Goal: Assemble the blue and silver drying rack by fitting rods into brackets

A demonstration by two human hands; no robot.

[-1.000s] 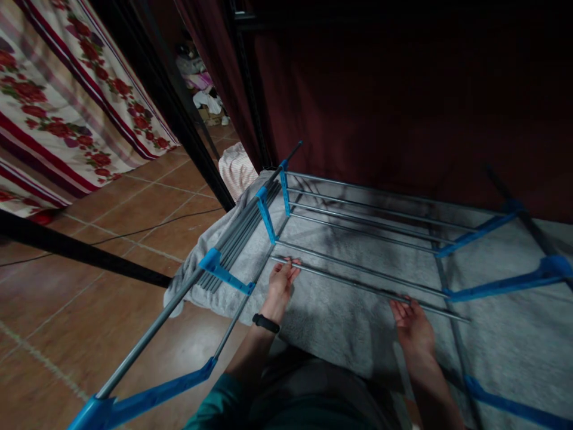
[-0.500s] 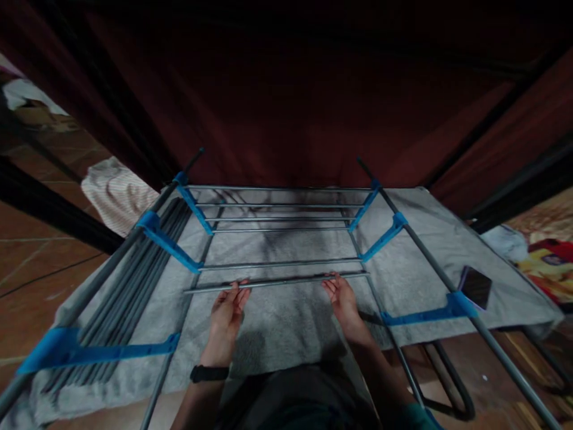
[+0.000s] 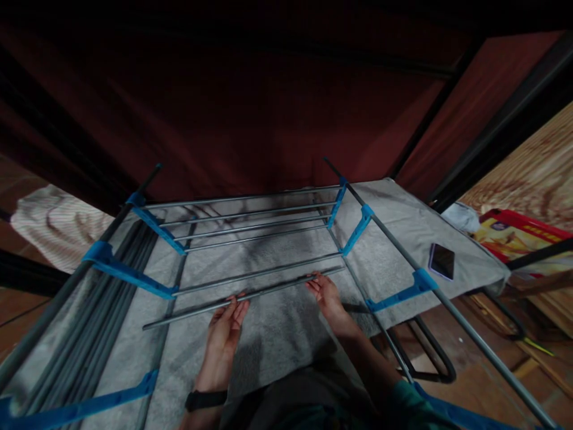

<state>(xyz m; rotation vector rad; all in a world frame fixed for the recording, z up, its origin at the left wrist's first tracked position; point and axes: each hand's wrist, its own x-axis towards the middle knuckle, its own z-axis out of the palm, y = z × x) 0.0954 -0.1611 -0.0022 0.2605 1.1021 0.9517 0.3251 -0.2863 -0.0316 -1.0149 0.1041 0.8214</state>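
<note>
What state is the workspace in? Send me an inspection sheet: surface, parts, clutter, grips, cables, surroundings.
Surface: soft grey fabric under the parts.
Parts: slim silver-grey metal rod in both hands, its left end off any bracket; blue plastic brackets on long tubes; row of grey metal rods lying at left.
Clutter: dark-screened phone with purple edge, right, on the fabric.
Grips: left grip and right grip each pinch the rod with the fingers.
Cables: thin dark line at far left, probably a cord.
Surroundings: maroon cloth behind; striped pale cloth left; red-and-yellow printed box right.
</note>
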